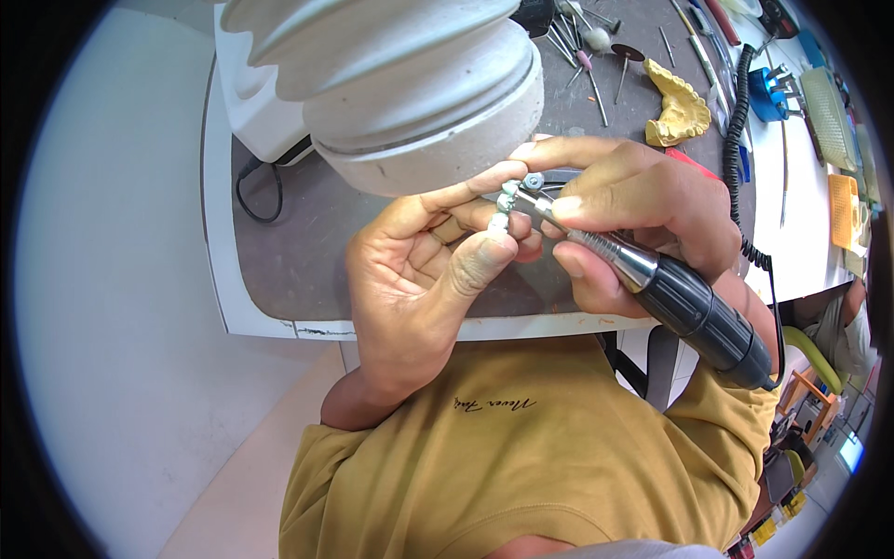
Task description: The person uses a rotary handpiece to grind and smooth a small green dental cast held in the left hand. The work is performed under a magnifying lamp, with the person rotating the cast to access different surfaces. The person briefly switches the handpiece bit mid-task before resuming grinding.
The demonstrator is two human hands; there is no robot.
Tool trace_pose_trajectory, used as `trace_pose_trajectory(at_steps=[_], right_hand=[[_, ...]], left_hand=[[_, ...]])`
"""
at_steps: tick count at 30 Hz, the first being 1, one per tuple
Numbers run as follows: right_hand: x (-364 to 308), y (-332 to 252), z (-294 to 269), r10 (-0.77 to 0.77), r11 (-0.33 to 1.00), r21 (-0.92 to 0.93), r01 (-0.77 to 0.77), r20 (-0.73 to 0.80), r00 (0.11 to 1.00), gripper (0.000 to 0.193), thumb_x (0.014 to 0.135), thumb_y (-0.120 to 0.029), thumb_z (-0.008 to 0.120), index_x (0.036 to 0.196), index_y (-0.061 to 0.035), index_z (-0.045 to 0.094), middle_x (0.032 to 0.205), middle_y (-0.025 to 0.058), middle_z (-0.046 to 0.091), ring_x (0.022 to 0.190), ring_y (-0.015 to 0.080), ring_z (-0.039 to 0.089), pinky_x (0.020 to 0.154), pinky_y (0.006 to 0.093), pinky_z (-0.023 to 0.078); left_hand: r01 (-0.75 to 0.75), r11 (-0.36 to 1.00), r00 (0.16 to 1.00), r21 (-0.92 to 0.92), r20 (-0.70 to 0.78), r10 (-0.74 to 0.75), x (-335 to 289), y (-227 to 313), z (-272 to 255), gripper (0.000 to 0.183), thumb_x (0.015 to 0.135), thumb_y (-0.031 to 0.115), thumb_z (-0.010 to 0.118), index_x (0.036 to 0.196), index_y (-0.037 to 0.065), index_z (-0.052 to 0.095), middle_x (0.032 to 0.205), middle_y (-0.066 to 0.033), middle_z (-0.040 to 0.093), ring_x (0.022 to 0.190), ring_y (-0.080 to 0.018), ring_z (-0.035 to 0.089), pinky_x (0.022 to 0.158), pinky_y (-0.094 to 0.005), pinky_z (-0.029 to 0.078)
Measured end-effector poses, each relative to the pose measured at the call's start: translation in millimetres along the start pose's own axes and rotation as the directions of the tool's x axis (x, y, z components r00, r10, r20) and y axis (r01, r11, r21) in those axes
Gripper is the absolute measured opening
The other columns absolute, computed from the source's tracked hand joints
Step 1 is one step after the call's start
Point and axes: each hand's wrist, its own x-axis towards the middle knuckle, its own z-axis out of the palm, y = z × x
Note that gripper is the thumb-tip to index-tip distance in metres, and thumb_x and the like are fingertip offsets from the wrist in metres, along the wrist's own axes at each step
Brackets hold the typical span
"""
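My left hand (410, 270) is closed, pinching a small dental bridge (504, 207) between thumb and fingers. The bridge is a short curved row of tooth-shaped pieces, whitish with a green-grey tint. A rotary handpiece (694, 303) with a black body and a silver nose lies in the grip of my right hand (652, 200). Its tip points left and meets or nearly meets the upper end of the bridge; whether they touch I cannot tell. A small round grey piece (534, 182) shows just above the tip. Both hands are close together over the dark bench mat (289, 242).
A wide white ribbed hose (419, 84) hangs just above my left fingers. Behind my right hand lie a yellow plaster dental model (677, 110) and several rotary burs (591, 79). A coiled black cord (738, 121) runs down the right side. A white machine (261, 93) stands far left.
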Motion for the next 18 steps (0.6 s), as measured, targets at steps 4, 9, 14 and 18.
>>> trace_pose_trajectory(at_steps=[4, 9, 14, 18], right_hand=[[-2.4, -1.1, 3.4, 0.029, 1.0, -0.007, -0.029, -0.032, 0.999, 0.02, 0.081, 0.003, 0.069, 0.098, 0.0031, 0.059, 0.087, 0.0152, 0.065, 0.097, 0.0394, 0.069, 0.081, 0.0451, 0.059], [-1.6, -1.8, 2.0, 0.023, 1.0, -0.003, -0.023, -0.021, 1.0, 0.021, 0.081, 0.003, 0.069, 0.1, 0.0025, 0.058, 0.086, 0.0151, 0.065, 0.098, 0.0395, 0.068, 0.084, 0.0469, 0.057], [-0.3, -0.7, 3.9, 0.007, 1.0, 0.005, -0.007, -0.019, 1.0, 0.02, 0.082, 0.002, 0.068, 0.099, 0.0024, 0.058, 0.085, 0.0145, 0.065, 0.097, 0.0391, 0.069, 0.084, 0.046, 0.057], [-0.3, -2.5, -0.7, 0.025, 1.0, -0.004, -0.025, -0.022, 0.999, 0.02, 0.083, 0.001, 0.069, 0.099, 0.0024, 0.059, 0.084, 0.0142, 0.065, 0.095, 0.0383, 0.069, 0.085, 0.0466, 0.057]], left_hand=[[-0.002, 1.0, 1.0, 0.01, 0.009, 0.002, 0.1, -1.3, -1.9, 0.044, 0.093, 0.012, 0.066, 0.128, -0.008, 0.052, 0.098, -0.008, 0.066, 0.092, -0.0123, 0.065, 0.083, -0.0281, 0.055], [0.006, 1.0, 1.0, 0.002, 0.018, -0.006, 0.3, 1.6, -0.9, 0.045, 0.093, 0.014, 0.066, 0.128, -0.009, 0.05, 0.098, -0.0088, 0.067, 0.092, -0.0132, 0.065, 0.083, -0.0292, 0.057], [0.006, 1.0, 1.0, -0.001, 0.021, -0.006, -1.2, 2.5, -3.2, 0.044, 0.093, 0.013, 0.065, 0.128, -0.009, 0.05, 0.098, -0.0101, 0.068, 0.093, -0.0142, 0.066, 0.082, -0.0299, 0.057], [0.016, 1.0, 1.0, -0.005, 0.024, -0.015, 1.8, -0.4, -1.1, 0.042, 0.094, 0.012, 0.064, 0.127, -0.009, 0.049, 0.098, -0.0115, 0.069, 0.093, -0.0152, 0.067, 0.082, -0.0304, 0.057]])
